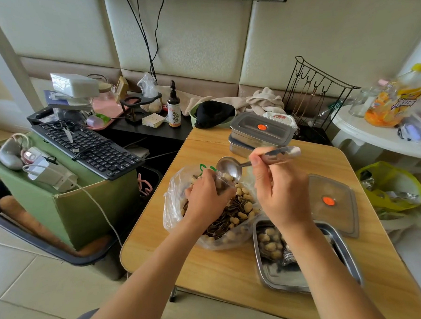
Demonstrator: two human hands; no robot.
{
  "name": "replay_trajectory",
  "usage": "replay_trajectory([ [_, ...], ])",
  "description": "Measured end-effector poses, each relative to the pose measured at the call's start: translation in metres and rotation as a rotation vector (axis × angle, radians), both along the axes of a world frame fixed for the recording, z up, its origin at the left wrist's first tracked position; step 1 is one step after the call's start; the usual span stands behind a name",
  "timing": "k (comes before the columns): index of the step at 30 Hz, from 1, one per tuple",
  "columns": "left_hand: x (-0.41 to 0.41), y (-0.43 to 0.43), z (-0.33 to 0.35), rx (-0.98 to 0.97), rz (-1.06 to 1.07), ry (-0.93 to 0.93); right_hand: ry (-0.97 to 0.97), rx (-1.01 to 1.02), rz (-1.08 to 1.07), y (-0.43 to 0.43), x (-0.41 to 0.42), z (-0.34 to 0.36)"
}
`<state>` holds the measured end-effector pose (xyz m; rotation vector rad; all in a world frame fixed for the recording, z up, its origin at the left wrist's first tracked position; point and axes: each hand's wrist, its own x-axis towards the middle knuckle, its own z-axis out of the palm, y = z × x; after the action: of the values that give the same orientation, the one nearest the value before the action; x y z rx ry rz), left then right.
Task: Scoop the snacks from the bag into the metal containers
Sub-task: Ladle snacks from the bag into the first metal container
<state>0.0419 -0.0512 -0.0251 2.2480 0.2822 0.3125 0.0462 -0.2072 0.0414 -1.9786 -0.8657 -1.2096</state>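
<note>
1. Hand pose. Both forearms reach forward over the tabletop (222,268). My left hand (207,193) lies over the mouth of the bag (176,205), knuckles up, with the fingers curled round the plastic at the far rim. My right hand (282,192) is raised above the bag's right side. Its thumb and fingers pinch the handle of the spoon (229,168). The spoon bowl points left, tilts down, sits just beside my left fingers and shows bare metal.

2. Task items. The snacks (240,212), peanuts and striped seeds, fill the bag. The open container (284,276) lies under my right forearm and holds some peanuts at its far end. Its lid (333,201) lies flat just beyond it. Two closed containers (261,129) are stacked at the far edge.

3. Markings. Each lid carries a round orange spot. The green print on the bag cannot be read.

4. Edges and room. The bag is near the left edge. The open container is near the front edge. Bare wood shows in front of the bag.
</note>
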Motion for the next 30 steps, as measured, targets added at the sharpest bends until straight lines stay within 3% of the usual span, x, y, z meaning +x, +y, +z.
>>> replay_trajectory([
  [17,-0.007,-0.001,0.009,-0.076,-0.065,-0.036,-0.018,0.058,-0.035,-0.004,0.003,-0.007],
  [24,-0.011,0.006,0.015,-0.173,-0.097,-0.041,0.156,0.271,-0.177,-0.017,0.013,-0.009],
  [30,-0.016,0.014,0.027,-0.31,-0.018,-0.104,0.515,0.333,-0.143,-0.015,0.017,-0.022],
])
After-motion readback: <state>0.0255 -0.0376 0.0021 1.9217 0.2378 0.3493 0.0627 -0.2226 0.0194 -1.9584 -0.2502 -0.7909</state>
